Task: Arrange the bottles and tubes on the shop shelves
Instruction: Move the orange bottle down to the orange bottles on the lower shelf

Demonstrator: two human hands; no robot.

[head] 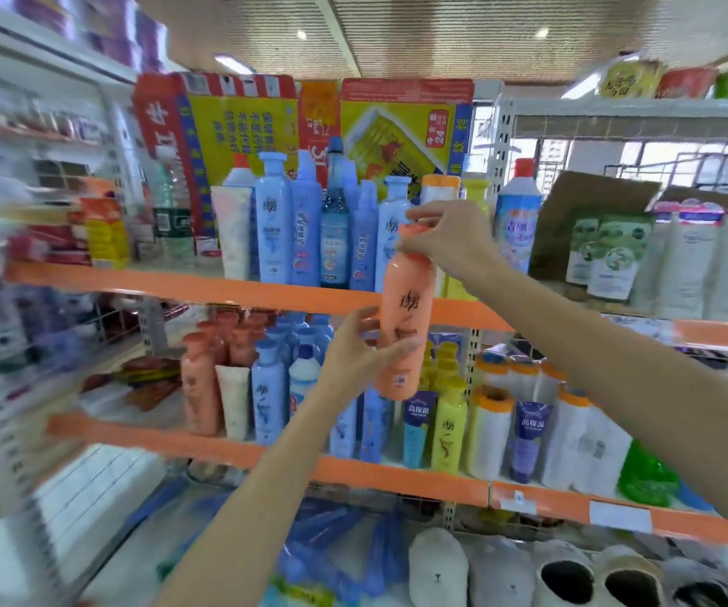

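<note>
Both hands grasped the tall orange plastic bottle (406,317), right hand (449,236) at its cap, left hand (360,357) lower; judged light, rigid, smooth.

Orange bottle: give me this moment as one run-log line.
orange bottle: held upright in front of shelves | right hand: pinches cap | left hand: grips lower body | placement: not yet done

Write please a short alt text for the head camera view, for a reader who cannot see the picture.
A person holds an orange bottle upright in front of shop shelves, the right hand gripping its cap and the left hand gripping its lower body. Behind it, the upper shelf carries blue bottles and tubes; the lower shelf carries orange, blue and yellow ones.
</note>
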